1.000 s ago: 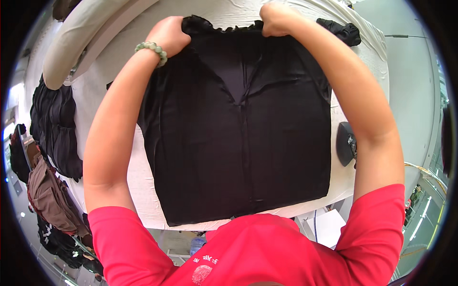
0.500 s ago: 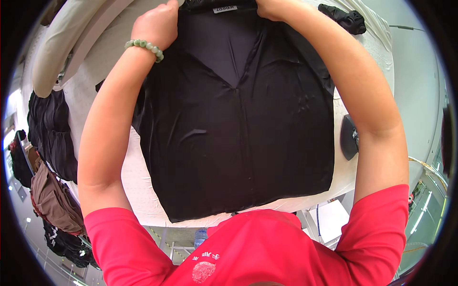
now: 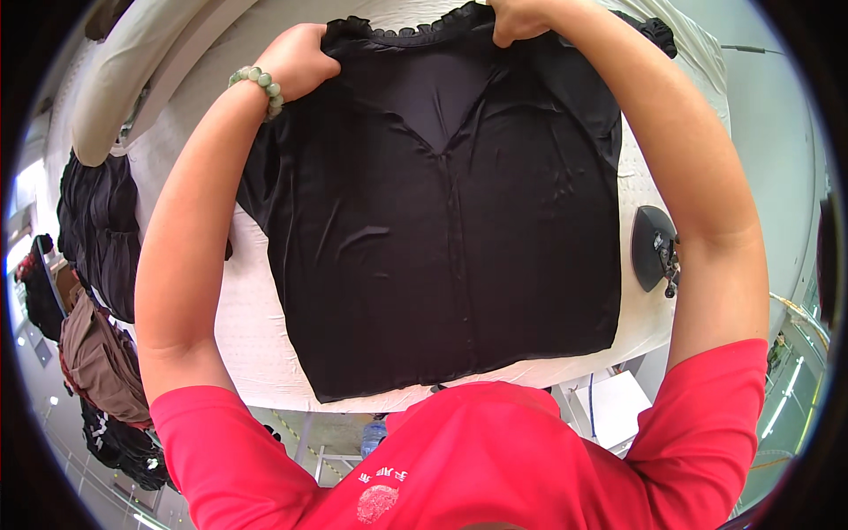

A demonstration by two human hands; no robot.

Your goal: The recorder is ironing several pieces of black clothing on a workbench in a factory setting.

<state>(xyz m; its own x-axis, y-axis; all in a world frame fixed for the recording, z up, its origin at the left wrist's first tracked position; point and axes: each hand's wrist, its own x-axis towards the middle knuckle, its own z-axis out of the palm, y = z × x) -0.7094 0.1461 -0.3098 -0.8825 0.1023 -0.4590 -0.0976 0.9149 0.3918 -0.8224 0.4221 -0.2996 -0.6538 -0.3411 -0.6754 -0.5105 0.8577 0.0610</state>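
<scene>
A black satin blouse (image 3: 380,265) with a V-neck and a ruffled collar lies spread on the white padded table (image 3: 252,353), its hem toward me. My left hand (image 3: 302,62) is closed on the blouse at the left end of the collar, thumb on top. At the collar's right end my right hand (image 3: 521,19) pinches the fabric in the same way. The fingers under the cloth are partly hidden. A beaded bracelet (image 3: 256,81) circles my left wrist.
An iron (image 3: 652,249) stands on the table beside my right forearm. Black garments (image 3: 97,234) and a brown cloth (image 3: 104,358) hang at the left. Another black piece (image 3: 655,37) lies at the far right. A padded pale arm (image 3: 110,97) curves over the far left.
The collar has come nearer and its ruffled edge now shows, while the pale neck label is out of sight. Both hands have shifted slightly, still gripping the blouse.
</scene>
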